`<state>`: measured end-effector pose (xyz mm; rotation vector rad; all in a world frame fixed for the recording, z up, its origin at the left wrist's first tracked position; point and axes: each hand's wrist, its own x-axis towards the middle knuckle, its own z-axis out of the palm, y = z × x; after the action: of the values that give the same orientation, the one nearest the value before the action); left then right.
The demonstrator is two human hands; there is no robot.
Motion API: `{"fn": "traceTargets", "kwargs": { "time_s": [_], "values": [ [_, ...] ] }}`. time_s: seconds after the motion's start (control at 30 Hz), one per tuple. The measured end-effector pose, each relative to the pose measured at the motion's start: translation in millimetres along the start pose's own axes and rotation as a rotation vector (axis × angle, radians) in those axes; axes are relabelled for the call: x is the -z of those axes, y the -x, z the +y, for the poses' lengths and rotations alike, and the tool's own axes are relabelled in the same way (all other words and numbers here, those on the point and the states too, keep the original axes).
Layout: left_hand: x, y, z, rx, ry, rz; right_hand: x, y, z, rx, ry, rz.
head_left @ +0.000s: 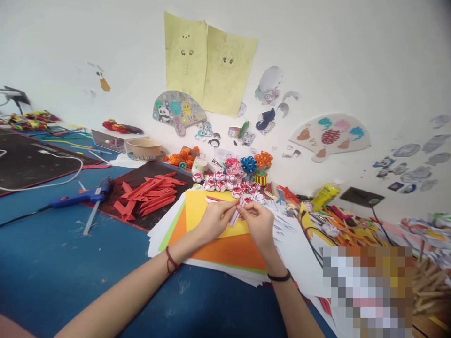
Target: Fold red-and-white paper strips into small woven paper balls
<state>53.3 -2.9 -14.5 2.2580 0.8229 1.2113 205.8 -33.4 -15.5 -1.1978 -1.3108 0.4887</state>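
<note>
Left hand (218, 217) and right hand (258, 220): both grips narrow, pinching one folded red-and-white paper piece (234, 218) over one yellow sheet (197, 206). Worktop (63, 277): one blue glue gun (79, 199); red strips (148, 193), overlapping, uncountable. Wall (105, 28): two fans (178, 110), two yellow drawings (185, 61).

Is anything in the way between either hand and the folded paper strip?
Nothing visible: the left hand and right hand both pinch the paper strip directly, above the yellow sheet.
</note>
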Motion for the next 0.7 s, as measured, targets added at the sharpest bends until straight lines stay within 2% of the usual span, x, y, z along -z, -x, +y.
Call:
{"fn": "traceTargets", "kwargs": {
  "time_s": [0.17, 0.33, 0.47, 0.7],
  "values": [
    [-0.3, -1, -4, 0.028, 0.043, 0.002, 2, -3, 4, -0.007, -0.021, -0.033],
    [-1.1, -3, -10, 0.186, 0.390, 0.032, 1, -5, 7, -0.055, -0.099, -0.091],
    [-0.1, -4, -12, 0.278, 0.580, -0.011, 1, -5, 6, -0.073, -0.143, -0.124],
    [1.7, -4, -7, 0.263, 0.569, 0.032, -2, -2, -2, -0.016, -0.135, -0.109]
  ]
}}
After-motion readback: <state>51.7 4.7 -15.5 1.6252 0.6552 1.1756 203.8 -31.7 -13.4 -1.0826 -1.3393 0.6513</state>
